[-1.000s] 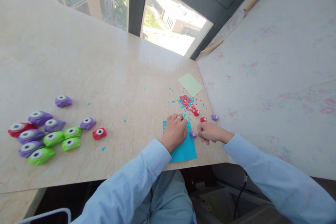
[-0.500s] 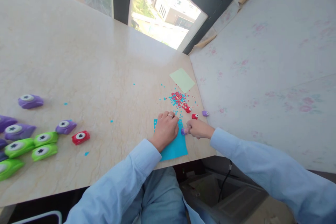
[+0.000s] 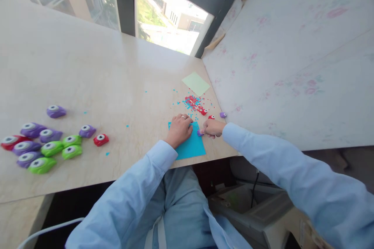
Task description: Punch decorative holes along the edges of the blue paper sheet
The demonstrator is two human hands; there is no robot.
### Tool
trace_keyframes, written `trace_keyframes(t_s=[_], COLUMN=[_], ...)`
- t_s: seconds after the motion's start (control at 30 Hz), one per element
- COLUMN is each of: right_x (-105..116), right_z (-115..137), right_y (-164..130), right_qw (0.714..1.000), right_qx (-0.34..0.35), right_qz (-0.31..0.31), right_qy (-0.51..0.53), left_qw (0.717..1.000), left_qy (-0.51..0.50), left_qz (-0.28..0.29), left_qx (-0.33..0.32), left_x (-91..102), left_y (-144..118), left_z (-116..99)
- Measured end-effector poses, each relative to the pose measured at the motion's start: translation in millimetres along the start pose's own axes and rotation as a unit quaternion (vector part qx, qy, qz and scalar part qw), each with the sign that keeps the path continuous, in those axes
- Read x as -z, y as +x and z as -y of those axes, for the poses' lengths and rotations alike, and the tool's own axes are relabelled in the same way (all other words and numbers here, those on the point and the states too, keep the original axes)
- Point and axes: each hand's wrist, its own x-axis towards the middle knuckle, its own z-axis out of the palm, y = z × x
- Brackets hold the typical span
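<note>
Your left hand (image 3: 179, 129) lay flat on the blue paper (image 3: 189, 146) near the table's (image 3: 117, 78) front edge, w/ the sheet's long axis running away from you. Your right hand (image 3: 212, 127) pinched a small purple punch (image 3: 200, 133) at the paper's right edge; punch's heading too small to tell.

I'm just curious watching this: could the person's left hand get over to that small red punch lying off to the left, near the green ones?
Probably yes. The left hand rests on the blue paper, and only bare tabletop with a few paper bits lies between it and the small red punch. It would have to leave the paper, though.
</note>
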Motion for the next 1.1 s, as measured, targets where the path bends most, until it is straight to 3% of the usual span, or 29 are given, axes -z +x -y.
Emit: trace_keyframes(t_s=[0.23, 0.43, 0.53, 0.67, 0.8, 0.9, 0.97, 1.1], right_x=[-1.6, -30.6, -44.1, -45.4, -45.6, -57.2, -69.0, -91.5], right_z=[-17.5, -23.9, -30.9, -55.1, -75.9, -75.3, -67.1, -42.6], right_y=[-6.0, -16.7, -16.3, -10.6, -7.2, -7.6, -7.6, -5.2], right_qw=[0.993, 0.956, 0.940, 0.918, 0.894, 0.875, 0.849, 0.725], right_qx=[0.090, 0.199, 0.217, 0.214, 0.211, 0.228, 0.249, 0.262], right_qz=[-0.072, -0.204, -0.252, -0.307, -0.318, -0.295, -0.275, -0.201], right_qy=[0.036, 0.063, 0.072, 0.128, 0.233, 0.310, 0.377, 0.604], left_qw=[0.998, 0.999, 0.999, 0.999, 0.999, 0.999, 0.999, 1.000], left_qy=[-0.052, -0.020, -0.007, 0.002, 0.009, 0.017, 0.020, 0.002], left_qz=[-0.039, -0.043, -0.042, -0.039, -0.034, -0.027, -0.024, -0.016], left_qx=[-0.013, -0.022, -0.028, -0.033, -0.030, -0.025, -0.017, 0.007], left_x=[-3.7, -5.5, -6.0, -6.6, -5.2, -4.1, -4.3, -1.7], left_y=[0.5, 3.0, 2.9, 3.7, 3.2, -0.1, -2.2, -0.4], left_z=[8.0, 8.1, 8.8, 10.2, 8.6, 4.0, -0.1, -7.2])
